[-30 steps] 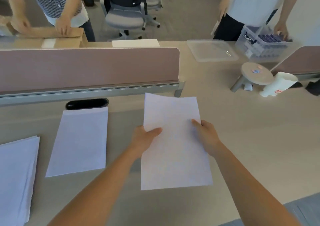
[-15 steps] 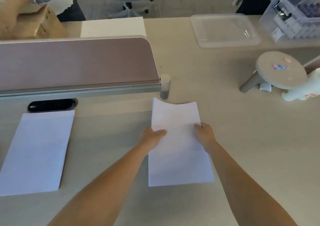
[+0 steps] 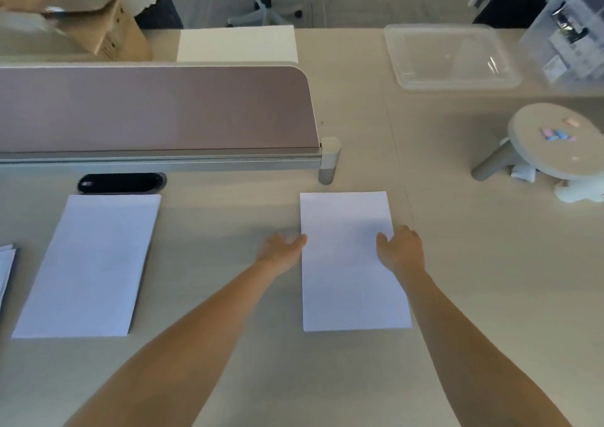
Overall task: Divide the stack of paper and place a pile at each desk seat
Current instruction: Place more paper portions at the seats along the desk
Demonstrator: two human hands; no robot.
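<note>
We see a paper pile [image 3: 349, 279] lying flat on the desk [image 3: 490, 279], out in the middle, just in front of the end of the pink divider screen [image 3: 157, 109]. Its short edges face the divider and our edge of the desk.

The left hand [image 3: 281, 252] is at the pile's left edge. The tip of its thumb touches that edge, the fingers look loose, and the hand holds nothing. The right hand [image 3: 401, 252] is at the pile's right edge. Its thumb lies on top of the paper and its fingers bend down beside the edge. We cannot tell if they grip the paper or just rest there.

A second paper pile [image 3: 86, 263] lies flat nearer the left edge of the desk, well apart from the first one and just in front of a dark oval cable hole [image 3: 121, 183]. A bit of a paper stack [image 3: 5, 271] peeks in at the far left.

Past the divider, at the far edge of the desk, lies another white pile [image 3: 237, 44] with a cardboard box [image 3: 111, 34] beside it. Toward the far right corner sit a shallow clear plastic tray [image 3: 451, 57] and a clear plastic box [image 3: 568, 34]. Nearer the right edge stands a small round stand [image 3: 549, 155] — little blue and pink bits [image 3: 555, 133] lie on top of it.
</note>
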